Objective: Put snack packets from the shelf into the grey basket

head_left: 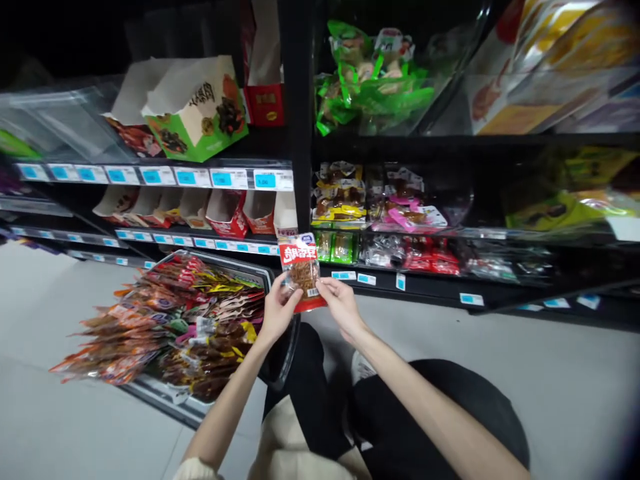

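A small red snack packet (301,271) with a clear window and brown contents is held upright in front of me. My left hand (278,311) pinches its lower left edge. The packet's lower right edge is pinched by my right hand (340,303). Both hands are closed on the packet. Just left of my hands a dark basket (278,365) is piled with several red, orange and brown snack packets. The packet hovers in front of the lower shelf edge (380,280) of a dark store shelf.
Black shelves hold open red and white display boxes (227,212), a green and white box (200,113), green bagged snacks (370,87) and small packets (380,200). Blue price tags line the shelf edges. My dark-trousered knees (425,407) are bent over the grey floor.
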### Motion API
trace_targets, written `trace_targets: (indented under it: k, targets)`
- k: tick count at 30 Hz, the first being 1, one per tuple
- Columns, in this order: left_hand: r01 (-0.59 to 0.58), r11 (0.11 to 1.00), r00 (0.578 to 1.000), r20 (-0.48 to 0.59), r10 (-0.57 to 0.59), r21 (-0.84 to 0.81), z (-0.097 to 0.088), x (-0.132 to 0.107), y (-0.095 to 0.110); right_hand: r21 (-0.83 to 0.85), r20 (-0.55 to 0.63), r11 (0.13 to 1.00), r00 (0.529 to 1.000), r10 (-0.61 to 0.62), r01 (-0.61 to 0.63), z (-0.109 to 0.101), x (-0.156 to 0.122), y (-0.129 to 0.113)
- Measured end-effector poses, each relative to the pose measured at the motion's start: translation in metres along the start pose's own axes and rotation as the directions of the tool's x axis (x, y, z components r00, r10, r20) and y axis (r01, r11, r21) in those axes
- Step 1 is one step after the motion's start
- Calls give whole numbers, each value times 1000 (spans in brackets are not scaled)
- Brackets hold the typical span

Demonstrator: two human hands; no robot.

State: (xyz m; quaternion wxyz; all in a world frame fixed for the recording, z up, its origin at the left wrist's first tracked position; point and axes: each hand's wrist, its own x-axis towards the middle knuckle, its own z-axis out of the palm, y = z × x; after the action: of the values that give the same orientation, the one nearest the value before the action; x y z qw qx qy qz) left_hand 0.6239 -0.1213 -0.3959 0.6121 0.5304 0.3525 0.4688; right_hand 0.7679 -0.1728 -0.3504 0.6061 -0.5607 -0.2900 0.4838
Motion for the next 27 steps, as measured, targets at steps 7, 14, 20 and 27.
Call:
trace_targets:
  k: [7,14,20,27]
  targets:
    - [108,994,983,148,-104,-22,14,-22,-25,-44,-182,999,983,6,-15,-23,-6,13]
    - [239,969,941,259,-215,-61,15,-19,-50,10,-302,998,951,57,-57,-31,-10,34]
    - [257,963,942,242,-233,-75,14,-15,-49,16,-265,998,962,67,-65,-33,-10,40]
    - [269,958,941,236,-240,-98,13,-16,-52,-21,-269,1000,963,17,-24,-31,-11,42]
